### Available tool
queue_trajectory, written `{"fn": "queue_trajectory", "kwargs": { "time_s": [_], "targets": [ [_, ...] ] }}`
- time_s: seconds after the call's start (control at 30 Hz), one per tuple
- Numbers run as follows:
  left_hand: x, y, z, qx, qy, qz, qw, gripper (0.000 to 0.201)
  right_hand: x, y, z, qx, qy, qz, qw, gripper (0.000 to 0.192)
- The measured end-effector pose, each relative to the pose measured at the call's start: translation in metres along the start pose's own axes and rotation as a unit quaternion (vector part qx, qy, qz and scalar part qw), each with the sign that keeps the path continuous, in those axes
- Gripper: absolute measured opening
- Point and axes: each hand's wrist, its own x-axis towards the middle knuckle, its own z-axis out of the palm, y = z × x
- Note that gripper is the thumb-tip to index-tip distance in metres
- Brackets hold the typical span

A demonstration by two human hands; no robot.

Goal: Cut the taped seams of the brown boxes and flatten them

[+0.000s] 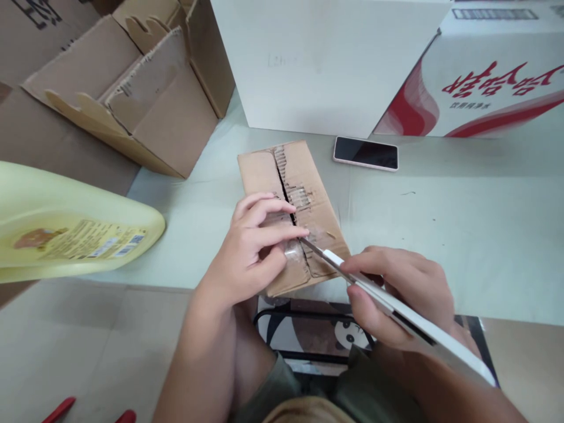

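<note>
A small cardboard box (293, 211) is lying flat on the pale table (462, 223), close to the near edge and roughly in the middle of the view, its top flaps meeting along a torn, ragged seam with clear tape still clinging to the nearer part. The left hand (251, 249) is pressing down on the box's near left side, fingers loosely curled and spread across the flap, the fingertips resting just beside the seam. The right hand (396, 296) is gripping a white utility knife (396, 305), fingers wrapped around the handle with the index finger lying along its top, and the blade tip is touching the seam where the tape is bunching up, right next to the left fingertips. A smartphone (365, 153) is lying face up on the table beyond the box, well apart from both hands. Behind it a large white carton (326, 64) is standing, and beside that a white carton with red lettering (493, 82). At the left a pale yellow plastic bottle (66, 226) is lying on its side over the table edge, with opened brown cardboard boxes (145, 94) behind it.
</note>
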Motion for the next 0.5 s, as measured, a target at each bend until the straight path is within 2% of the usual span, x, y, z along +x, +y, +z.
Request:
{"fn": "queue_trajectory", "kwargs": {
  "time_s": [0.3,0.5],
  "targets": [
    [0.0,0.0,0.001,0.002,0.0,0.001,1.0,0.045,-0.003,-0.026,0.013,-0.116,0.024,0.023,0.993,0.011],
    [0.0,0.0,0.0,-0.001,-0.012,-0.01,1.0,0.044,0.0,-0.03,0.027,-0.132,0.035,0.016,0.99,0.014]
  ]
}}
